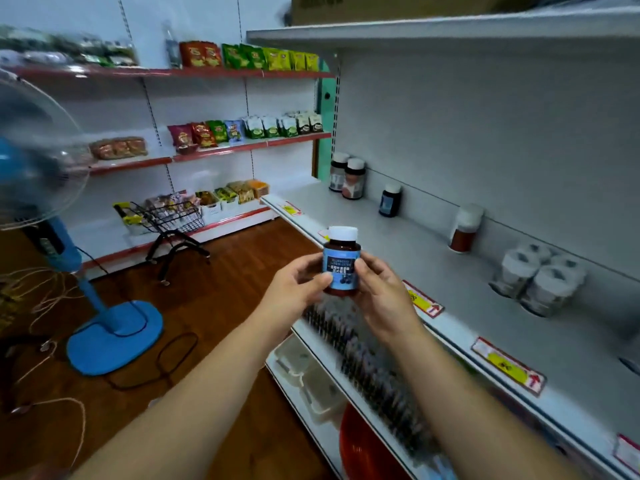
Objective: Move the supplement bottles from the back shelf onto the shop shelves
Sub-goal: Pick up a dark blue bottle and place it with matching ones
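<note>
Two bare forearms reach forward; the left hand [298,282] and right hand [379,294] both grip a brown bottle [341,263], fingers curled round its sides. It is upright in the air, just in front of the grey shelf [450,268]. Its cap is white and its blue label shows dark berries; the writing is too blurred to read. A blue fan [114,336] and a small wire cart [173,216] stand to the left. Other bottles [390,199] stand along the shelf's back, with yellow-and-red tags [507,367] on its front edge.
</note>
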Tool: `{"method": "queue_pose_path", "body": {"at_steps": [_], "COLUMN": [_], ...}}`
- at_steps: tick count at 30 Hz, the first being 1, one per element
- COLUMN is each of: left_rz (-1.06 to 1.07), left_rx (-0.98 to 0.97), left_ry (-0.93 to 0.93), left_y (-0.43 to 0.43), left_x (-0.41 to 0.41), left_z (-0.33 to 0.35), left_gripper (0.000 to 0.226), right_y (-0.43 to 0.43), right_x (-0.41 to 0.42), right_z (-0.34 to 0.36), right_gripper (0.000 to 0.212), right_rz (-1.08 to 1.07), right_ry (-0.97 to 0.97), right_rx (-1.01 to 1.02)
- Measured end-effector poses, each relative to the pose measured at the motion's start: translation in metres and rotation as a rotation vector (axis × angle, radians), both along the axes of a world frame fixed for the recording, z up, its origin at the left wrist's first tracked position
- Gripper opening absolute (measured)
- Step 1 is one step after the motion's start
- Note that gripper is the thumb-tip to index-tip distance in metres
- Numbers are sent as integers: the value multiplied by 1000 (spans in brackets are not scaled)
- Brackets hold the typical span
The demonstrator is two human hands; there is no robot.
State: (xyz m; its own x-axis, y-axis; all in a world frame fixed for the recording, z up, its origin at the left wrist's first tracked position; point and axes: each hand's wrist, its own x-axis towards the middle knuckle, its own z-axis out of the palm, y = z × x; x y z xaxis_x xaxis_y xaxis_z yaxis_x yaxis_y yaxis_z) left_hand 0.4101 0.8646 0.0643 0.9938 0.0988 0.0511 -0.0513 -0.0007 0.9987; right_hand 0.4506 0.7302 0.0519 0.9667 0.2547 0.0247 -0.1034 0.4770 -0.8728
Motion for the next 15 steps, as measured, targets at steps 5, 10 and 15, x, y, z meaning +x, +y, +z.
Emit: {"method": "queue_pose_path", "body": {"at_steps": [5,10,15], "left_rz": [-147,-370,-551], "left_rx": [-30,-16,109], "left_ry": [0,20,3], "left_y": [21,38,46], "left_x": [104,209,288], "left_z": [-11,-18,-13], "left_gripper": [33,37,40], "right_y": [13,26,37], "right_x": [83,156,205], "right_z": [-8,-14,-8], "right_gripper": [19,27,28], "right_rz": [-129,-357,-538], "right_ry": [-69,-88,-2], "right_rx": [-174,-344,-432]}}
